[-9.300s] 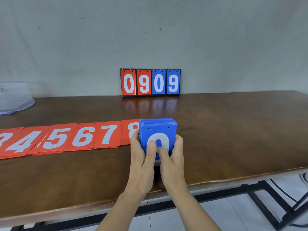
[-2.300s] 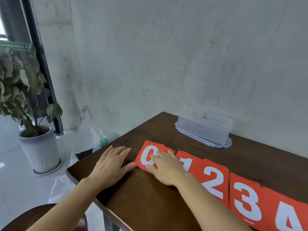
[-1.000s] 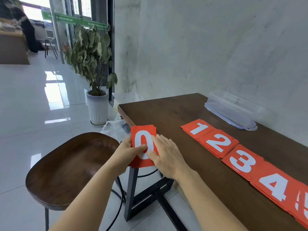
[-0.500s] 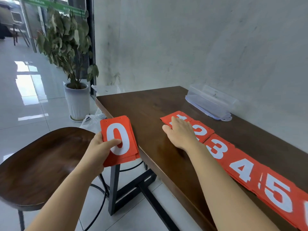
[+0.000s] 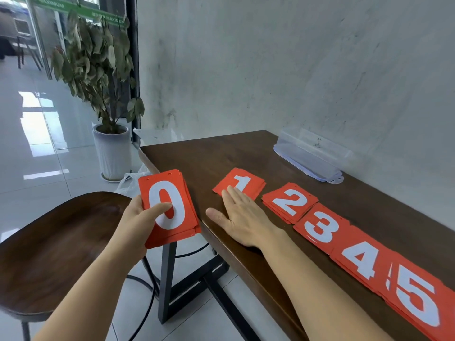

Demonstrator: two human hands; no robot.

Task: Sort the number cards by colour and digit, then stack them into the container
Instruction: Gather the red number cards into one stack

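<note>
Gripping the red zero-card stack (image 5: 183,193) in left fingers (image 5: 162,207), now off the dark wooden worktop (image 5: 221,153), laying flat right fingers (image 5: 234,195) on the red ones pile (image 5: 243,180) next.

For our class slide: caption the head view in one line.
Left hand grips the red 0 cards beyond the table edge; right hand lies flat, touching the 1 pile.

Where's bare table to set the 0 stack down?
Bare wood: left of the 1 pile to the table end, and between the piles and the container. Crowded: 2 pile through 5 pile lie edge to edge; right hand touches the 1 pile.
</note>
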